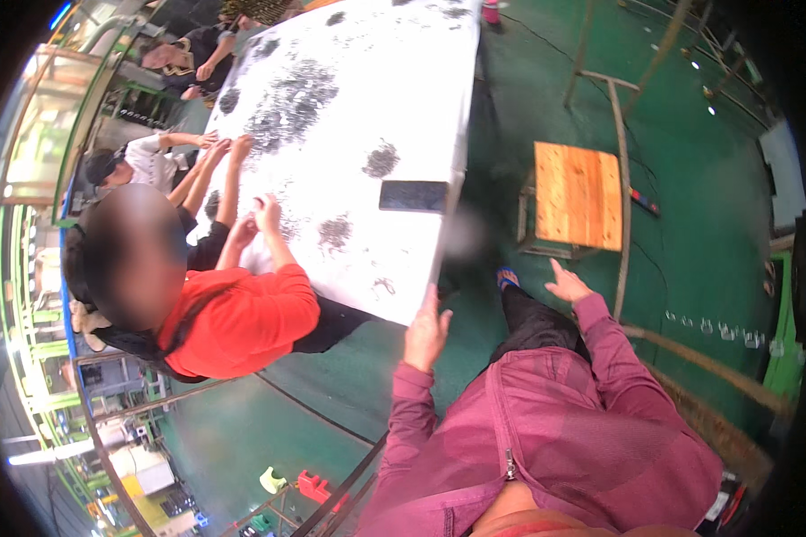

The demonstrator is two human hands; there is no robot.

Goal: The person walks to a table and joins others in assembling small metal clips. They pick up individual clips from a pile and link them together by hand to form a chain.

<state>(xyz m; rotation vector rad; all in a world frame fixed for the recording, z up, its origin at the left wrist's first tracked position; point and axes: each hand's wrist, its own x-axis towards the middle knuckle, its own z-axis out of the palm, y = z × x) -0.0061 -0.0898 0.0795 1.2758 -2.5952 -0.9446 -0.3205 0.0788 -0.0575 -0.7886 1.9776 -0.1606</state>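
Note:
My left hand (427, 335) is at the near right corner of a long white-topped table (412, 98), fingers stretched out, with nothing visible in it. Whether its fingertips touch the table's edge I cannot tell. My right hand (568, 284) hangs over the floor just in front of a wooden stool (578, 197), fingers apart and holding nothing. A dark flat rectangular object (413, 196) lies on the table near its right edge. Small dark pieces form a loose pile (381, 158) and a smaller one (335, 233), with a bigger spread (291, 100) farther off.
A person in a red top (242, 313) stands at the table's left side, hands over the dark pieces. Other people (148, 159) work farther along that side. Metal bars (620, 215) stand by the stool. Red and pale green plastic things (316, 489) are at the lower left.

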